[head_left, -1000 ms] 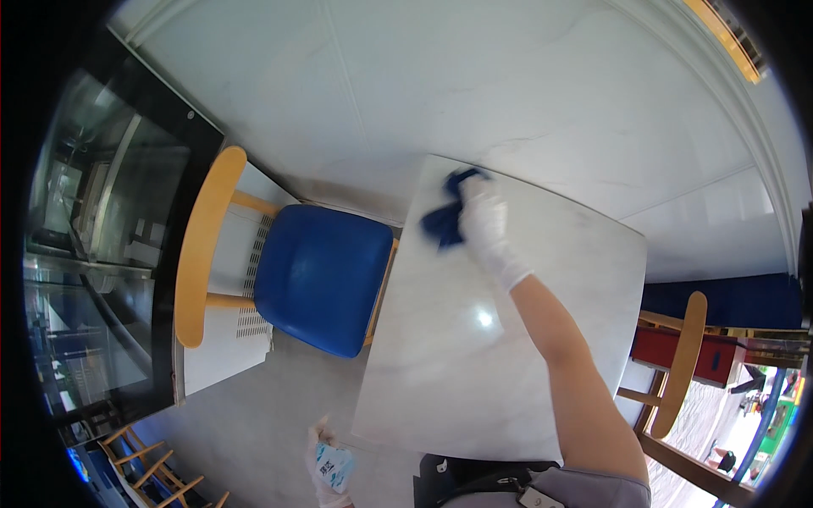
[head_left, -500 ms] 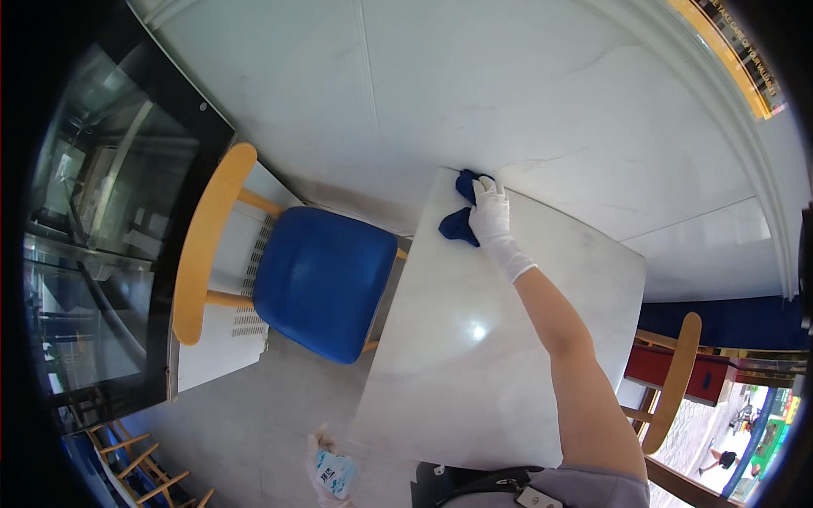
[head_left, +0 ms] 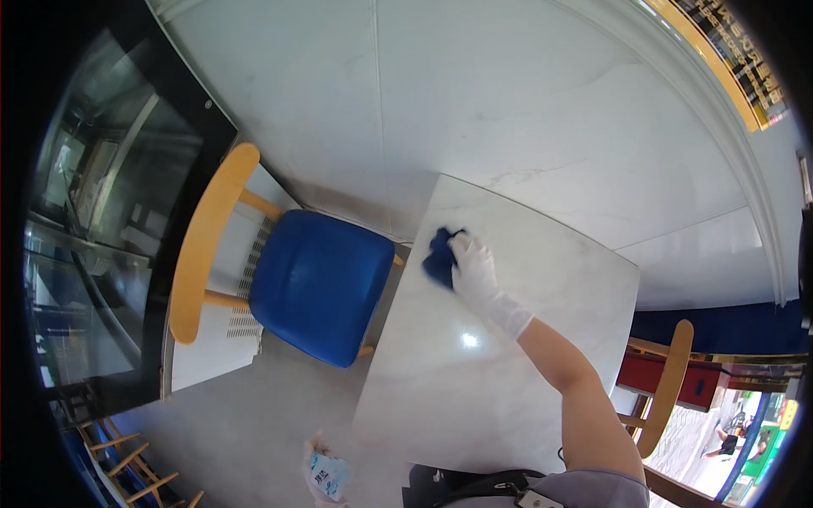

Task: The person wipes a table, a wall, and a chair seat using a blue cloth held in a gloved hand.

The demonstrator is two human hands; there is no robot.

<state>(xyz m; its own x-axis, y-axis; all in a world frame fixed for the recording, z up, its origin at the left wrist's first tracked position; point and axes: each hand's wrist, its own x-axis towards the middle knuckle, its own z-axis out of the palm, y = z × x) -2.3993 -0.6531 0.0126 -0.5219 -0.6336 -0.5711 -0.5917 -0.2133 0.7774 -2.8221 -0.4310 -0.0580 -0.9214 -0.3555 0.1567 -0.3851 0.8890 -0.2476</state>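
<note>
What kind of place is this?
Probably a small restaurant or café, though no food is visible. Clues: a marble-patterned table set against the wall, a wooden chair with a blue padded seat beside it, and a glass-fronted cabinet at left.

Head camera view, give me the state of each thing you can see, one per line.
Right hand, gloved, closed on the cloth
Blue cloth, bunched, over the tabletop
White marbled table, upright, reflecting a bright spot
Blue-seated chair, upright, facing the table
Wooden chair at right, upright
White-and-blue packet, crumpled; what holds it is unclear
Dark glass-fronted unit, open or shut unclear
</note>
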